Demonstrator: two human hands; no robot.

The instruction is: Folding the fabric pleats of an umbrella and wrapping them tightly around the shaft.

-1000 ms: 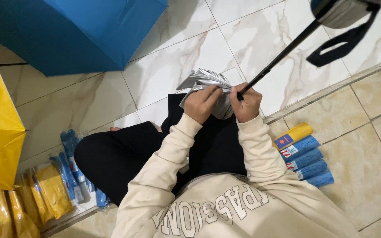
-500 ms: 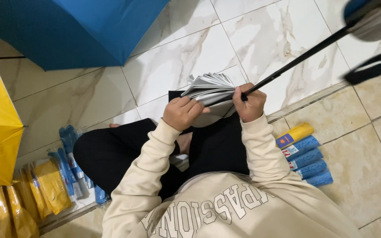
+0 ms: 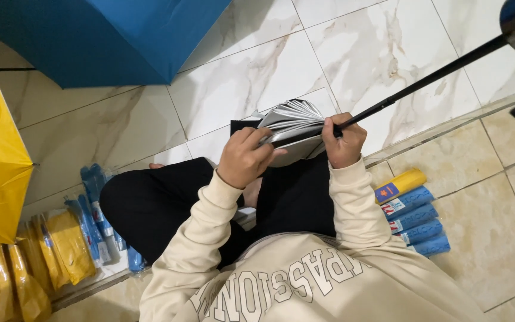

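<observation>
Umbrella canopy [image 3: 293, 122] (silver folds) now sits gathered tighter, left hand [image 3: 244, 158] clasping it, right hand [image 3: 342, 140] gripping the shaft [image 3: 424, 80].

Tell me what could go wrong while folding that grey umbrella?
The silver canopy folds bunch loosely under the left hand, so they might spring apart or pinch fingers. The right hand grips the long black shaft, whose far end reaches out of view and could perhaps bump something. The open blue umbrella lies close, leaving little room.
</observation>
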